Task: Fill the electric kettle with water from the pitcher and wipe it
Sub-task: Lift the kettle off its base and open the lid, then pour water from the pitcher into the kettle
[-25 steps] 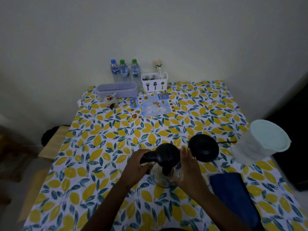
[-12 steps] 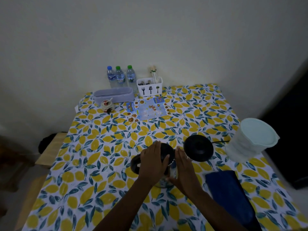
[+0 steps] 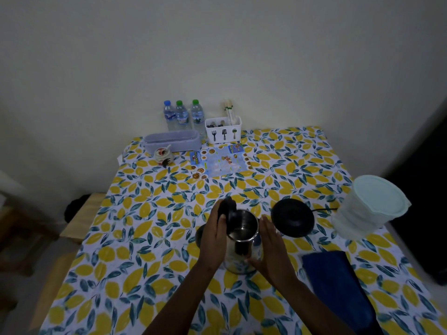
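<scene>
The steel electric kettle (image 3: 242, 247) stands in the middle of the lemon-print table (image 3: 150, 228), its mouth uncovered and its shiny inside showing. My left hand (image 3: 217, 235) holds the black lid (image 3: 228, 209) tipped up at the kettle's left rim. My right hand (image 3: 271, 245) rests flat against the kettle's right side, fingers together. The black round kettle base (image 3: 292, 217) lies just right of the kettle, its cord running right. The clear pitcher with a pale blue lid (image 3: 372, 204) stands at the table's right edge. A dark blue cloth (image 3: 338, 286) lies at the front right.
At the back against the wall are three water bottles (image 3: 182, 116), a white cutlery caddy (image 3: 223, 130), a lilac oblong box (image 3: 173, 141), a small ceramic pot (image 3: 164, 155) and a blue menu card (image 3: 221, 163). A wooden bench (image 3: 79, 218) sits left of the table.
The kettle's lid was shut under my left hand; it now stands swung up and the kettle is open. My right hand has stayed on the kettle's right side.
</scene>
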Demonstrator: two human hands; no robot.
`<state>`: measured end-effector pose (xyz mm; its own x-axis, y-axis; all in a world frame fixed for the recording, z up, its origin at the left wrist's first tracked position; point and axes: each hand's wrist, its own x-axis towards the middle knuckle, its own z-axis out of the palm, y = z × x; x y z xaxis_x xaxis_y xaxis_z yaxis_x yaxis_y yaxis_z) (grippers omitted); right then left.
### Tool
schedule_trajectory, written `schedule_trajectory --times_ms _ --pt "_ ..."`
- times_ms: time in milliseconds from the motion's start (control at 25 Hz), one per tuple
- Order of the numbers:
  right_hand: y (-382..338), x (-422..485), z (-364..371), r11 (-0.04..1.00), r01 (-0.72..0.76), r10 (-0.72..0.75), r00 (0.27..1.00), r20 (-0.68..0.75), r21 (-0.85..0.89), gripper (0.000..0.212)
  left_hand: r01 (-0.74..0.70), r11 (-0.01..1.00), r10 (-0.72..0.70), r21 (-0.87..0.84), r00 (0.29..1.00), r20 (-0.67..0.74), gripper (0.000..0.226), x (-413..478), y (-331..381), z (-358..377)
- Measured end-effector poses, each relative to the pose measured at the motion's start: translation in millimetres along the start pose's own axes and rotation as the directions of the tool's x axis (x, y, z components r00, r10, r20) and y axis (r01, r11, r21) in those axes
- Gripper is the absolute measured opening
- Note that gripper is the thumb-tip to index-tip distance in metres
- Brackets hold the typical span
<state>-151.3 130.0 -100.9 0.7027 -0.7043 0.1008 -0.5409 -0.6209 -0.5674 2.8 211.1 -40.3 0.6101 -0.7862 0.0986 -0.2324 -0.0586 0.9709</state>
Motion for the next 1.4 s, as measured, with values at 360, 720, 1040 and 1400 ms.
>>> schedule_trajectory --times_ms 360,720,1040,1400 --pt "1 2 6 1.000 -0.011 0.011 1.000 -0.004 0.016 0.120 0.235 0.931 -0.265 -0.280 0.961 -0.075 0.035 -10 -6 -44" --pt "-9 1 5 0.998 -0.066 0.065 0.997 -0.037 -0.016 0.115 0.203 0.928 -0.268 -0.312 0.946 -0.183 0.035 -22 -10 -67" --pt "-13 -55 -12 0.987 -0.158 0.160 0.979 -0.124 0.024 0.083 -0.252 0.867 0.326 0.431 0.939 -0.107 0.036 -34 4 -69" --pt "63 -86 -53 0.919 -0.390 0.394 0.907 -0.146 0.060 0.086 -0.483 0.779 0.244 0.400 0.821 0.516 0.040 -21 17 66"
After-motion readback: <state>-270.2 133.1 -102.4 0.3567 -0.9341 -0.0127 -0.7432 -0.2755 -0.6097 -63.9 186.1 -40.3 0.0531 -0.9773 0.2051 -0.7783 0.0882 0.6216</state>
